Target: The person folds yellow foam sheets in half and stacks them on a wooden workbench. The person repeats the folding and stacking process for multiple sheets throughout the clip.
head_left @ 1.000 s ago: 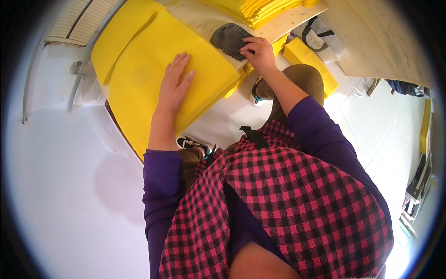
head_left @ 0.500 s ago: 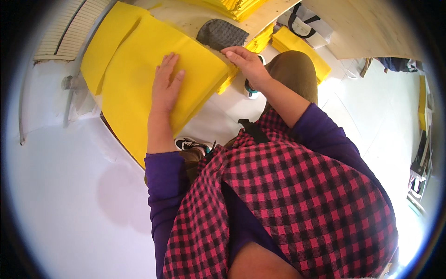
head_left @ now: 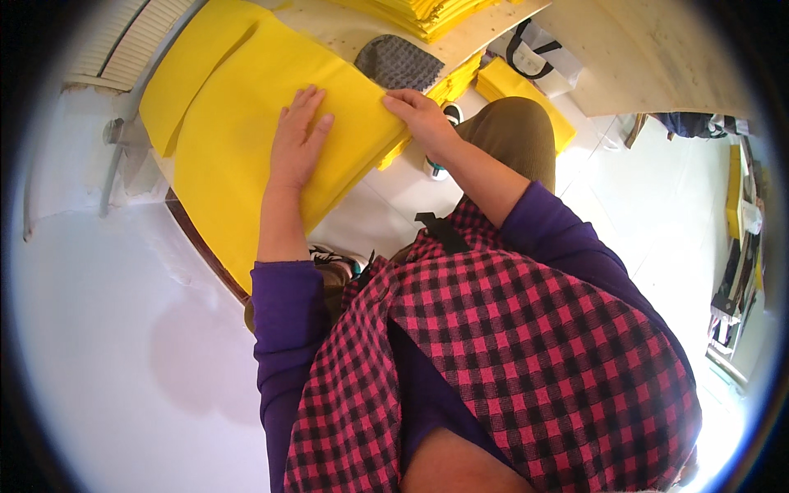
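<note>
A stack of large yellow sheets (head_left: 238, 156), which look like cloth or felt, lies in front of me to the left. My left hand (head_left: 297, 141) rests flat on the top sheet, its fingers stretched and the thumb apart. At the far right corner of the stack, my right hand (head_left: 423, 122) has its thumb and forefinger closed on the sheet edge. How many layers it pinches cannot be made out. Just beyond those fingers lies a dark grey textured pad (head_left: 399, 62) with a rounded end.
More yellow sheets (head_left: 411, 18) are piled on the wooden board (head_left: 485, 23) at the back. A yellow bundle (head_left: 526, 97) sits right of my knee, beside a white bag (head_left: 546, 57) with black handles. A wooden panel (head_left: 649, 57) stands at upper right.
My right hand has shifted left, from beside the grey pad onto the corner of the yellow stack. The left hand stays flat on the top sheet.
</note>
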Action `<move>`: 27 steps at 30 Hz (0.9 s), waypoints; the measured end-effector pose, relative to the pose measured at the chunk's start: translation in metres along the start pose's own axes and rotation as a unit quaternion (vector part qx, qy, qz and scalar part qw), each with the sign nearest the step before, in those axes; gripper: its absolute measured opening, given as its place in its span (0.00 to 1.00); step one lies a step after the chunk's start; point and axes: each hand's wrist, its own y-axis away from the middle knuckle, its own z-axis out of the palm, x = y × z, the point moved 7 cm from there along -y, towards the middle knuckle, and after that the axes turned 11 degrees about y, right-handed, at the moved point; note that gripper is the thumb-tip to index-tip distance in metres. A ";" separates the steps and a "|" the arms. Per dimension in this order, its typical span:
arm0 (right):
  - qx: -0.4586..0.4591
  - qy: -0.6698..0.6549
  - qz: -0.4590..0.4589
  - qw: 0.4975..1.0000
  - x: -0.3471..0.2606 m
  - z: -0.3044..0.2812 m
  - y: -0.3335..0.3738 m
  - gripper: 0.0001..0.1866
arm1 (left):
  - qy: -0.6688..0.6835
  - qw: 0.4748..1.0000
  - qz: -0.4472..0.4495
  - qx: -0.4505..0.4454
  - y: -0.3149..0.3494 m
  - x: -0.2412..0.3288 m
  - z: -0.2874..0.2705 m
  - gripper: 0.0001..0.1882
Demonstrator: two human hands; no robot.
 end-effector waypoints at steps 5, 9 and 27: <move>0.000 -0.011 -0.008 1.000 0.001 0.001 -0.001 0.19 | -0.012 1.000 0.009 0.010 0.002 -0.002 0.001 0.25; -0.003 -0.015 0.010 1.000 -0.002 0.001 0.000 0.18 | -0.019 1.000 0.009 0.013 0.002 -0.002 0.000 0.25; -0.022 0.067 -0.045 0.996 -0.030 -0.003 -0.016 0.24 | -0.037 0.999 0.005 0.008 0.002 0.004 0.002 0.29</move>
